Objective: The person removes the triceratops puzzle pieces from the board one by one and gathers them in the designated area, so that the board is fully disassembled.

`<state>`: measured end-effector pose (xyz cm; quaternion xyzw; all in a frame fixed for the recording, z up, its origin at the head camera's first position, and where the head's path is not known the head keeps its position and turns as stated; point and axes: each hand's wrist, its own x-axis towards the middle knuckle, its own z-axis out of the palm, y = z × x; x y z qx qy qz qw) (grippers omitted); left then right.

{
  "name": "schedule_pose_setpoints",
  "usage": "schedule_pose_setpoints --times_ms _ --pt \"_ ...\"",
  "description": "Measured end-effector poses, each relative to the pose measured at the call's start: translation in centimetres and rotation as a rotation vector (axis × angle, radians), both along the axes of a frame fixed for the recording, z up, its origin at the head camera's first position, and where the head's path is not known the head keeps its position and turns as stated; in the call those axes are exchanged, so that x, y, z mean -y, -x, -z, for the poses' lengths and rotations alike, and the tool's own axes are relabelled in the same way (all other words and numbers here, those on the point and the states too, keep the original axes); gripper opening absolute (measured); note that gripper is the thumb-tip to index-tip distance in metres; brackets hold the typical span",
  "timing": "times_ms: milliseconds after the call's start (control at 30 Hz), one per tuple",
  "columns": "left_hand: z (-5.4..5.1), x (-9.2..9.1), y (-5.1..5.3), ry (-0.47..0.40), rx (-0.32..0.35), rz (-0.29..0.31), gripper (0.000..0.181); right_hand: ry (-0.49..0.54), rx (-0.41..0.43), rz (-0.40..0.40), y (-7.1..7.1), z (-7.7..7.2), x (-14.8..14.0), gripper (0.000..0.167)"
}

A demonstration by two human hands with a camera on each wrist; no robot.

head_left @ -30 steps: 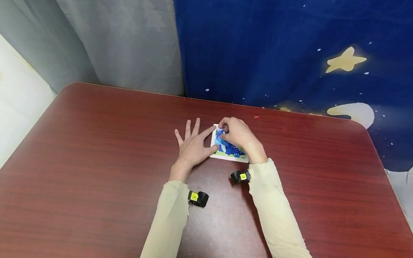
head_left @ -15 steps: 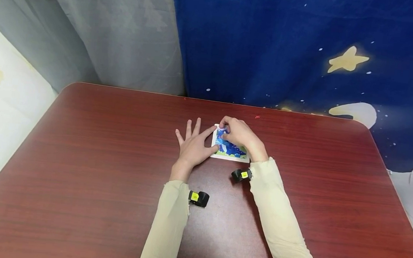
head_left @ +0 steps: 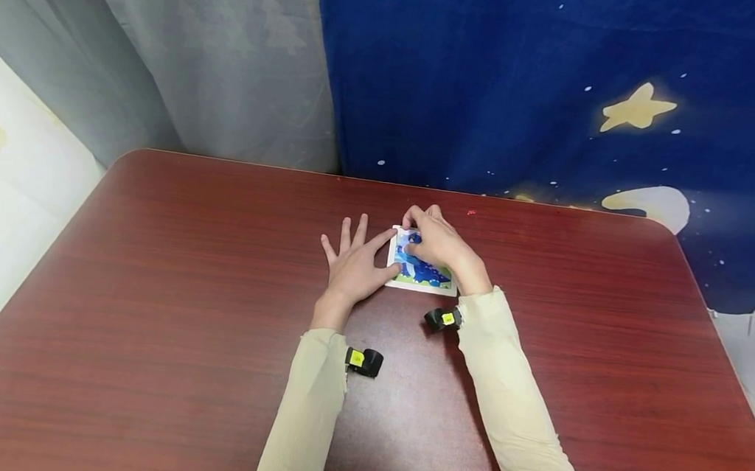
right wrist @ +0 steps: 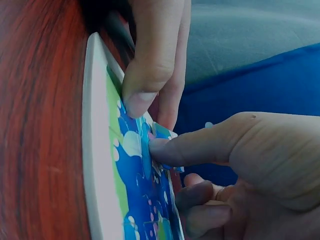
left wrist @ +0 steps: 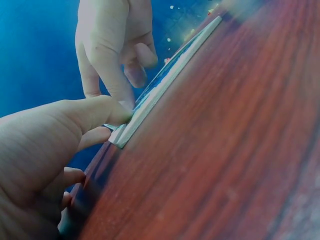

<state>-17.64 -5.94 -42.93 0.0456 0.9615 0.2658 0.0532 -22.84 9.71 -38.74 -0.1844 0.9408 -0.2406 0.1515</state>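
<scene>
A white-rimmed picture puzzle in blue and green lies on the table. My left hand has its fingers spread, with thumb and index finger resting on the puzzle's left side. Over the upper left part, my right hand is bent down from the right. In the right wrist view, that hand pinches a small blue and white piece, tilted up from the picture, beside the left thumb. The left wrist view shows the rim edge-on, both thumbs close together at its near corner.
The dark red wooden table reaches a grey curtain and a blue curtain at its far edge. A small red scrap lies behind the puzzle. Black straps hang by both wrists.
The right hand's fingers have lifted and spread a little at the puzzle's upper edge, showing more of the picture beneath. The left hand has stayed in place.
</scene>
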Motion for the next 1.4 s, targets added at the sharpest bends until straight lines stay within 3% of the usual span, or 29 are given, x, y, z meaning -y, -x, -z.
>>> schedule_pose_setpoints --times_ms 267,600,867,1133,1400 --pt "0.0 0.0 -0.1 -0.004 0.001 -0.002 0.066 -0.005 -0.127 -0.063 -0.2 -0.4 -0.1 0.026" --pt "-0.1 0.1 0.0 -0.018 0.003 -0.001 0.066 0.025 -0.203 -0.068 0.0 -0.4 -0.8 0.028" --pt "0.0 0.2 -0.1 -0.042 -0.013 0.003 0.067 0.105 -0.256 0.036 0.1 -2.0 -5.3 0.03" --pt "0.0 0.2 -0.1 -0.041 -0.023 0.002 0.068 0.058 -0.16 0.13 0.1 -1.4 -10.1 0.025" --pt "0.0 0.1 -0.2 -0.04 -0.023 0.005 0.067 0.013 -0.1 0.149 0.4 -0.5 -10.8 0.025"
